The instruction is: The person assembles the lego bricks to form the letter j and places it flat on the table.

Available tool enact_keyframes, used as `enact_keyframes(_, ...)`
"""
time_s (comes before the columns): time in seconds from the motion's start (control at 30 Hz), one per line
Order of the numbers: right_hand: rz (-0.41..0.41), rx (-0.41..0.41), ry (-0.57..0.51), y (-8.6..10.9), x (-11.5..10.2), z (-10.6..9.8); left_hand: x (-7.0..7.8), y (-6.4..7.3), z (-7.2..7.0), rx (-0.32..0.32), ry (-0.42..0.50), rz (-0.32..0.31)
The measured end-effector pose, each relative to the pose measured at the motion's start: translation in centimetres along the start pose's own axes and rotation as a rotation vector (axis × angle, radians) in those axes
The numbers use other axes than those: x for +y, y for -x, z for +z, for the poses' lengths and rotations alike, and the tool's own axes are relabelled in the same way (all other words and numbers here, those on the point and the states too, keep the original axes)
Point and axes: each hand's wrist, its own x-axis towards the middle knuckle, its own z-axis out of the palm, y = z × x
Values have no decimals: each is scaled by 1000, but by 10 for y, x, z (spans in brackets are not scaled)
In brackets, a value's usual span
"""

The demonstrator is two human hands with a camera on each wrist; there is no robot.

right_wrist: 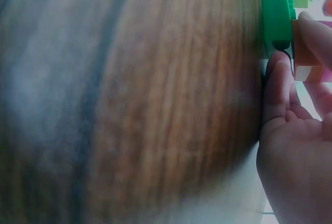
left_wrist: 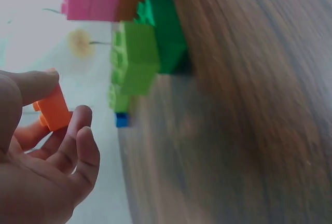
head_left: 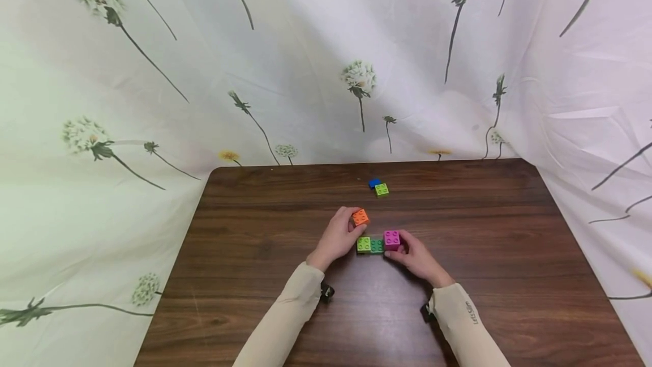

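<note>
1. Behind and beside the table (head_left: 244,225), pale dandelion-print cloth (head_left: 305,84) hangs.
2. Table surface: dark wood grain.
3. Hands: 2, apart from each other. Left hand (head_left: 336,237) pinches an orange brick (head_left: 360,217) between thumb and fingers, above the table.
4. Right hand (head_left: 419,255) grips a magenta brick (head_left: 391,239) with an orange-brown brick (right_wrist: 305,45) beneath it.
5. Dark green brick (head_left: 376,246): on the table, between the hands. Magenta brick at its right end; whether the 2 are joined cannot be told.
6. Near lime brick (head_left: 364,244): on the dark green brick's left end.
7. Far lime brick (head_left: 382,190): toward the back edge.
8. Blue brick (head_left: 374,183): just behind it, slightly left.
</note>
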Motion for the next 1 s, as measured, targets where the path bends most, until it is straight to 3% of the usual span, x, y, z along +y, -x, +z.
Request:
enact_keyframes(0.23, 17, -2, -12, 0, 1, -1, 20, 2, 0, -56, 17, 81)
enact_keyframes(0.37, 22, -5, -23, 0, 1, -1, 27, 3, 0, -85, 21, 87)
enact_keyframes(0.53, 13, -6, -34, 0, 1, -1, 32, 4, 3, -107, 36, 87)
enact_keyframes(0.8, -1, -7, -46, 0, 1, -2, 35, 5, 11, -118, 27, 152)
enact_keyframes(1.0, -8, -11, -59, 1, 1, -2, 37, 7, 16, -143, 15, 166)
